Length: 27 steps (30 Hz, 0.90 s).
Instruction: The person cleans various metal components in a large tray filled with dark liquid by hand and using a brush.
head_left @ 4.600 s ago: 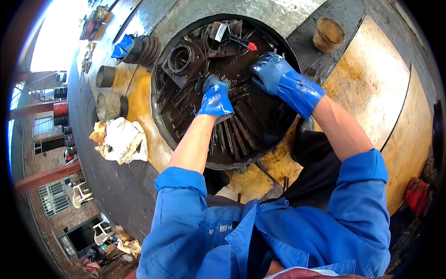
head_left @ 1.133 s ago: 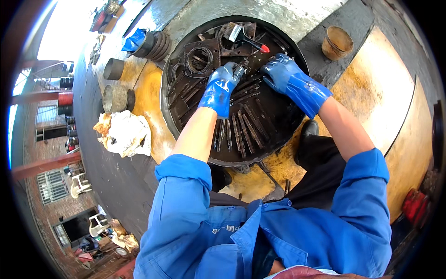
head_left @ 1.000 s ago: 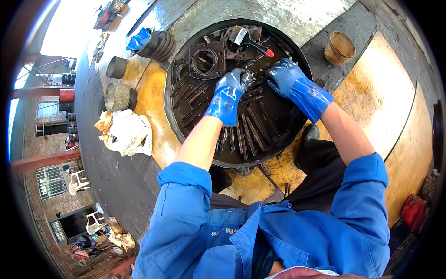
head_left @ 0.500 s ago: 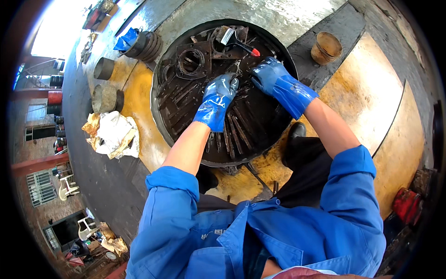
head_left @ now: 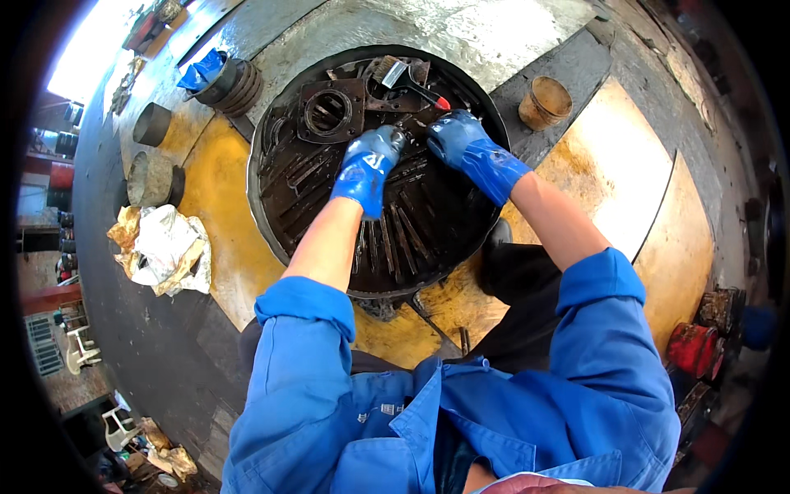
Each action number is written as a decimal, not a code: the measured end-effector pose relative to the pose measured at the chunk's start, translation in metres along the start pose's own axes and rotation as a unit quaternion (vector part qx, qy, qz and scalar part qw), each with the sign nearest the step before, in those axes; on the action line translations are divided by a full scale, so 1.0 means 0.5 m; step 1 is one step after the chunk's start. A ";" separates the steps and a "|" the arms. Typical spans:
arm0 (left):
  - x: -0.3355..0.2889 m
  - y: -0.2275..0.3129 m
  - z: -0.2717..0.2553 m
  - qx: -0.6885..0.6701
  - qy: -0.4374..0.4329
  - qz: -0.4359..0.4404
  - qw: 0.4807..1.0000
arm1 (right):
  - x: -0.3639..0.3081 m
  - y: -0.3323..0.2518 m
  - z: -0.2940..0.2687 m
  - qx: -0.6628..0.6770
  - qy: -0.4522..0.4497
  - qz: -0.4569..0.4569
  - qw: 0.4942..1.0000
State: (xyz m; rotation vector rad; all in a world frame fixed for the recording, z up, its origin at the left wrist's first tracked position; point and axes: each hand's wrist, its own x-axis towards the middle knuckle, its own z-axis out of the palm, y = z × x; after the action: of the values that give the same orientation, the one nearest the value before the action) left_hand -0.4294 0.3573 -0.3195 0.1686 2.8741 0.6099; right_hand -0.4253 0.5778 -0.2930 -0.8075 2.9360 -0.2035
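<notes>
Over a round, black, oily pan (head_left: 254, 206), both my hands wear wet blue rubber gloves. My left hand (head_left: 372, 156) is closed, knuckles up, just right of a square metal flange (head_left: 359, 105) with a large round opening. To its right, my right hand (head_left: 461, 140) is also closed, below a paintbrush (head_left: 415, 85) with a red-tipped black handle. The gloves hide whatever the fingers pinch. A small gap separates the two hands. Several thin dark metal strips (head_left: 400, 239) lie in the pan, toward me from my hands.
A rusty tin (head_left: 546, 103) stands right of the pan. To the left are a stack of dark rings (head_left: 243, 89), two short metal cylinders (head_left: 152, 123) and a heap of white and tan rags (head_left: 169, 247). Beyond my right sleeve sits a red container (head_left: 691, 350).
The view has turned slightly, so the pan and its surroundings sit farther left. Both hands stay closed above the pan, and the pale strand seen between them earlier no longer shows clearly.
</notes>
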 end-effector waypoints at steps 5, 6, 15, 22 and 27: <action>-0.045 -0.011 0.023 -0.009 0.044 0.039 0.998 | 0.013 -0.024 -0.006 0.000 -0.025 0.016 1.000; -0.044 -0.003 0.028 -0.012 0.055 0.048 0.997 | -0.009 -0.002 0.013 -0.003 0.042 -0.040 0.998; 0.012 0.035 0.005 0.054 -0.055 -0.039 0.996 | -0.062 0.055 -0.028 0.286 0.205 0.049 0.935; 0.031 0.036 0.004 0.035 -0.052 -0.025 0.998 | 0.044 0.043 -0.055 0.021 0.078 0.184 0.980; 0.039 0.033 0.003 0.035 -0.045 -0.045 0.997 | 0.112 0.025 -0.061 0.023 -0.041 0.239 0.970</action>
State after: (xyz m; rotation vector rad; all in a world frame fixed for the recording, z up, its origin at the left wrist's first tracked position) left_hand -0.4469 0.3757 -0.3172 0.0744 2.8009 0.4735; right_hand -0.4832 0.5630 -0.2675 -0.0843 2.9236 -0.1905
